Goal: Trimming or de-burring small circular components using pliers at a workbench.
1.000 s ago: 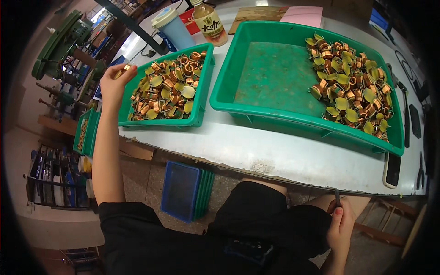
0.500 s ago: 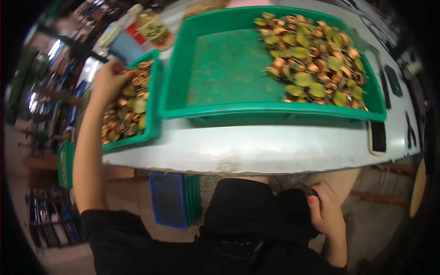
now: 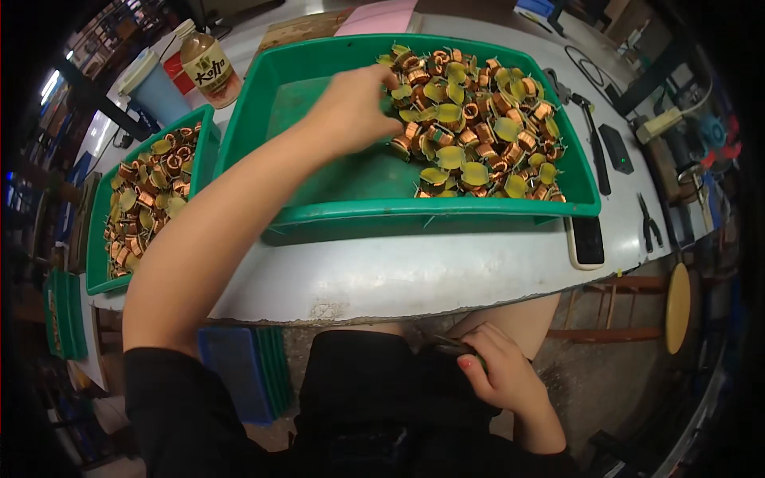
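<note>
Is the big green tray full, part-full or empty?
Part-full: coils heap the right of the tray, while its left shows mostly bare.

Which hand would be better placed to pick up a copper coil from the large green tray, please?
Probably the left hand: it is open over the large green tray, right beside the copper coils. The right hand is off the table, holding a dark tool.
</note>
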Motion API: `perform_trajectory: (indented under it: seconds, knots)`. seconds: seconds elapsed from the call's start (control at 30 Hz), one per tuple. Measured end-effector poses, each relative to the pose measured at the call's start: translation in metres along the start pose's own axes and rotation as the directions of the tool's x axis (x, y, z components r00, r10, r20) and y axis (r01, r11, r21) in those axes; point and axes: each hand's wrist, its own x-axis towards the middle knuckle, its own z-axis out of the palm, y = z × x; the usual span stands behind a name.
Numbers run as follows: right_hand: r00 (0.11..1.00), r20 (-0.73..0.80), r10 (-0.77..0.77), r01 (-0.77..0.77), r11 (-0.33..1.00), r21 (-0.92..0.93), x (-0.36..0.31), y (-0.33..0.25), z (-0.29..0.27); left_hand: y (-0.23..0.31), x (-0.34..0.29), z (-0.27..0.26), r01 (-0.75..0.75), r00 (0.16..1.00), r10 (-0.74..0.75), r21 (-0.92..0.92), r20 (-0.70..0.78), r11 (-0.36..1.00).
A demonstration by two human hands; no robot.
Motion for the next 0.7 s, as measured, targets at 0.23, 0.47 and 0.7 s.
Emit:
perform_trajectory:
  seconds: [0.23, 0.47, 0.7]
  knots:
    - [0.996, -0.015, 0.087, -0.087, 0.996, 0.009, -0.013, 0.003, 0.002, -0.022, 0.028, 0.022, 0.153, 0.987, -0.16, -0.22, -0.018, 0.963]
    - [0.994, 0.024, 0.107, -0.108, 0.994, 0.021, -0.004, -0.012, 0.008, -0.025, 0.031, 0.038, 0.064, 0.977, -0.121, -0.303, -0.173, 0.951]
    - [0.983, 0.128, 0.135, -0.158, 0.968, 0.197, -0.013, -0.005, 0.015, 0.016, -0.002, -0.011, -0.055, 0.954, -0.155, -0.659, -0.257, 0.75]
